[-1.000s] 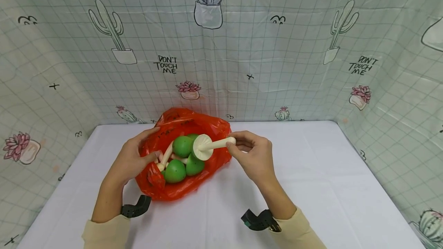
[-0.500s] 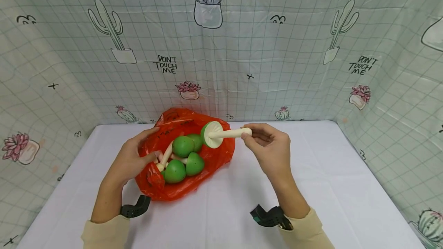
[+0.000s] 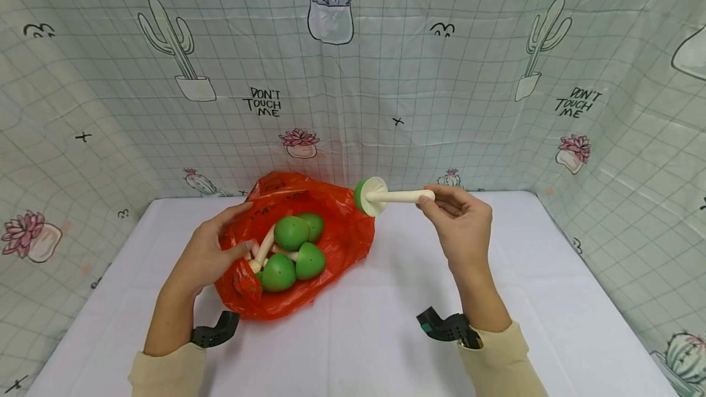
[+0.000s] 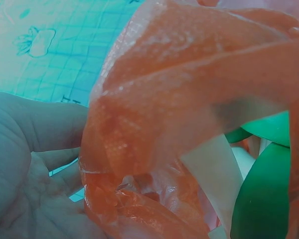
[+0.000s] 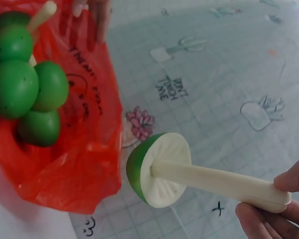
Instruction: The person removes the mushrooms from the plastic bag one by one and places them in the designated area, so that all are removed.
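In the head view my right hand (image 3: pixel 463 219) pinches the end of the pale stem of a green-capped mushroom (image 3: pixel 397 196), raised at the right edge of a red plastic bag (image 3: pixel 347 244). Its cap points left, and the white gills show in the right wrist view, where fingertips and thumb (image 5: pixel 294 177) close on the stem's end. My left hand (image 3: pixel 212 253) holds the bag's left rim, thumb on the inner side. Inside the opened bag lie several more green-capped mushrooms (image 3: pixel 278 272), some with pale stems showing. Red film covers much of the left wrist view.
The bag lies on a white tabletop (image 3: pixel 375 336), left of the middle. Behind it and along both sides hangs a checked cloth (image 3: pixel 386 78) with cactus drawings. Each wrist carries a black camera mount (image 3: pixel 447 326).
My right hand has carried the mushroom up and to the right, from over the bag's contents to beyond its right rim. The left hand and the bag hardly move.
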A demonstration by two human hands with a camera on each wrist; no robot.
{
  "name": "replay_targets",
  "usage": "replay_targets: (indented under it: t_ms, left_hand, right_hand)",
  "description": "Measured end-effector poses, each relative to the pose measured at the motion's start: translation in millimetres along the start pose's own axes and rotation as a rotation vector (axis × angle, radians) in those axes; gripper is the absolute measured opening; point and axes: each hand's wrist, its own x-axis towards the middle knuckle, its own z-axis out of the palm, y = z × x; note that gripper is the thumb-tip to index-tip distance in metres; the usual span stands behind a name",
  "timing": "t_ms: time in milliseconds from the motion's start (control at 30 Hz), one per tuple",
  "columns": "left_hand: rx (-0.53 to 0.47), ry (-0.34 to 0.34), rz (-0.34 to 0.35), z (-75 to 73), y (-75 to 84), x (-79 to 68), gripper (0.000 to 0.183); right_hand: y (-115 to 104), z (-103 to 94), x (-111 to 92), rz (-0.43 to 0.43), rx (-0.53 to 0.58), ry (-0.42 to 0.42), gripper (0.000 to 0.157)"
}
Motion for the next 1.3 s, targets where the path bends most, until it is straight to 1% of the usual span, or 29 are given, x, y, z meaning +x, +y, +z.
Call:
replay_targets:
  t_ms: [300, 500, 700, 833, 1000, 1300]
  left_hand:
    - [-0.002, -0.004, -0.005, -0.3, -0.5, -0.1, 0.068]
    - [-0.009, -0.007, -0.008, -0.7, -0.6, -0.4, 0.069]
    - [-0.009, -0.007, -0.009, -0.9, 0.2, -0.9, 0.070]
    - [-0.006, -0.005, -0.010, -0.8, 1.0, -1.3, 0.069]
    - [-0.010, -0.004, -0.009, -1.1, 0.9, -0.8, 0.069]
    - [-0.023, -0.004, 0.004, -0.7, -0.2, -0.1, 0.069]
  right_hand:
    - [23.6, -7.5, 8.8, 0.053, -0.022, 0.061, 0.021]
    - [46.7, -9.3, 11.7, 0.122, -0.064, 0.060, 0.025]
    - [67.1, -10.0, 14.0, 0.191, -0.099, 0.075, 0.024]
    - [76.6, -10.4, 15.3, 0.238, -0.099, 0.071, 0.024]
    - [87.4, -11.6, 16.3, 0.269, -0.110, 0.068, 0.024]
    - [102.5, -19.7, 16.4, 0.350, -0.150, 0.065, 0.029]
